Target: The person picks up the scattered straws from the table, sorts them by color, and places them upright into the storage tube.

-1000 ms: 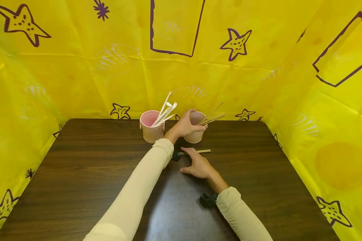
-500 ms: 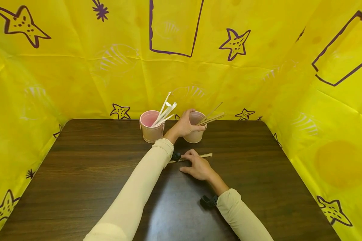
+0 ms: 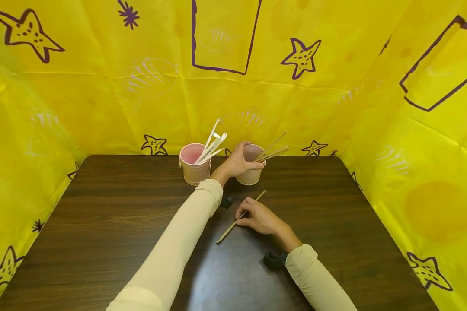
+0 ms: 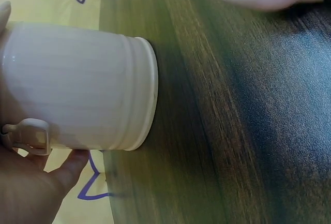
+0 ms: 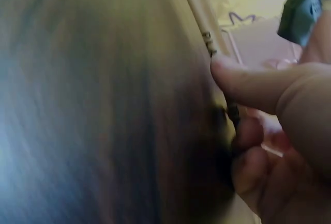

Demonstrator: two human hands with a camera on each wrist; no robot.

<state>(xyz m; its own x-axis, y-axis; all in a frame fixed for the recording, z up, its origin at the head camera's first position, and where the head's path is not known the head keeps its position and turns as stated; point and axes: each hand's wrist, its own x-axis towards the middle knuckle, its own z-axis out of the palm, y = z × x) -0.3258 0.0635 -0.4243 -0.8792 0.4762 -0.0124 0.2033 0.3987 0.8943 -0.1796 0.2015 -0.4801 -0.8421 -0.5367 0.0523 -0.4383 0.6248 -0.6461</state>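
Note:
My left hand grips the right-hand pink bucket by its upper part. In the left wrist view the bucket appears sideways, fingers and thumb around its upper end. Several tan wrapped straws lean out of it to the right. Below it, my right hand pinches one tan wrapped straw near its middle, slanted over the table. Dark printed letters show on this straw in the right wrist view, and the fingertips cover part of it.
Left of my left hand stands a second pink bucket holding several white wrapped straws. Both buckets are near the back edge of the dark wooden table. A yellow patterned cloth hangs behind and at both sides.
My right hand has taken hold of the tan straw that lay on the table and turned it from nearly level to a steep slant, nearer to me. The left hand stays on the bucket.

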